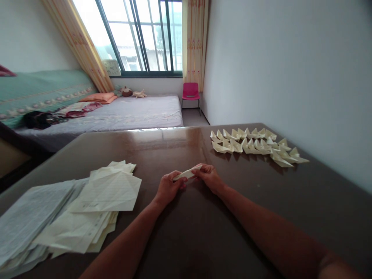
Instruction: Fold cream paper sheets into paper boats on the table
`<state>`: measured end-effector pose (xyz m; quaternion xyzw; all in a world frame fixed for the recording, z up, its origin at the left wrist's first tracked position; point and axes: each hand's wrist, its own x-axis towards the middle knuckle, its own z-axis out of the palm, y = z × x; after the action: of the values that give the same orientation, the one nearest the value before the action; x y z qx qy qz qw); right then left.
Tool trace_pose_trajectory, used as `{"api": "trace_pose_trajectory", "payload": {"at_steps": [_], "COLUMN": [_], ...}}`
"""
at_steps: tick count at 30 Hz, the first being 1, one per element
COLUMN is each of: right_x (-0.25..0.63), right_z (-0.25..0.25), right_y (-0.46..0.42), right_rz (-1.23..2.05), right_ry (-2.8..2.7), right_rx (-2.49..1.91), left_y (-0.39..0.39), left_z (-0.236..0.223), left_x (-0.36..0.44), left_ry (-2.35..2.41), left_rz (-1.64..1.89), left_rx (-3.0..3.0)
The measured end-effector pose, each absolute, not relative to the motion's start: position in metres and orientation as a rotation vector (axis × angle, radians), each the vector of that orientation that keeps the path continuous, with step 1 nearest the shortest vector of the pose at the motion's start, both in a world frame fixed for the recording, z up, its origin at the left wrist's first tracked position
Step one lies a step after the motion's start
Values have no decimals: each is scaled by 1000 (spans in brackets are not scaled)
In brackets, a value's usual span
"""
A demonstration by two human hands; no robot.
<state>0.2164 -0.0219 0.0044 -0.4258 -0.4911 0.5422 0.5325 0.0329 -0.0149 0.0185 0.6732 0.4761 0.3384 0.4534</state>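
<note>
Between my two hands is a small folded piece of cream paper, held just above the brown table. My left hand pinches its left end, thumb on the near side. The right end is gripped by the fingers of my right hand. To the right, folded paper boats stand in rough rows, pointed ends up. On the left lies a loose pile of creased, lined paper sheets, partly overlapping a stack of printed papers.
The glossy brown table reaches close to the white wall on the right. Past its far edge are a bed with folded bedding and soft toys, a pink chair, and a barred window with curtains.
</note>
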Motion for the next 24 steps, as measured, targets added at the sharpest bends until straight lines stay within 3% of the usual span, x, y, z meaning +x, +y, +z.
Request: {"api": "trace_pose_trajectory", "payload": {"at_steps": [8, 13, 20, 24], "right_x": [234, 246, 232, 248], "right_z": [6, 5, 13, 21], "right_y": [-20, -14, -9, -21], "right_rz": [1054, 1086, 1059, 894], "right_ry": [-1295, -1300, -1562, -1598], "right_rx": [-1222, -1306, -1329, -1410], "left_y": [-9, -2, -3, -2], "left_z": [9, -5, -1, 1], "left_x": [24, 20, 20, 19], "left_ry": [1292, 1288, 1247, 1222], "left_rz": [935, 1087, 1037, 1017], "left_rx": [2061, 1933, 1914, 1896]}}
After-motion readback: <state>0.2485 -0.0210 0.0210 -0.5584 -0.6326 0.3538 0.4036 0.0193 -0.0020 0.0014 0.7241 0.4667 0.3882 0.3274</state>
